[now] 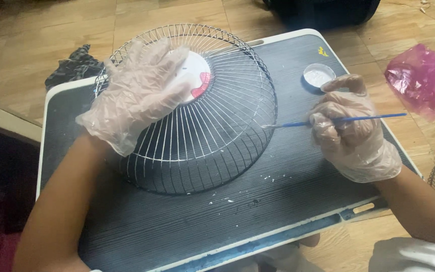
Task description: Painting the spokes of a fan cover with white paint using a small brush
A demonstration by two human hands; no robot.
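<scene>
— Wooden floor under the dark table (298, 201); where is the fan guard (212, 136)?

— Mid-table, left hand (137, 90) flat on it. Right hand (351, 133), beside the guard, pinches a brush (338, 120); paint seems partly applied, drips below.

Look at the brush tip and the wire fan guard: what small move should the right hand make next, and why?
Probably stroke the thin blue brush along the wire it meets. Its tip is at the fan guard rim, the right hand grips it like a pen, and the left hand steadies the guard's top. The white paint lid sits just behind.
</scene>
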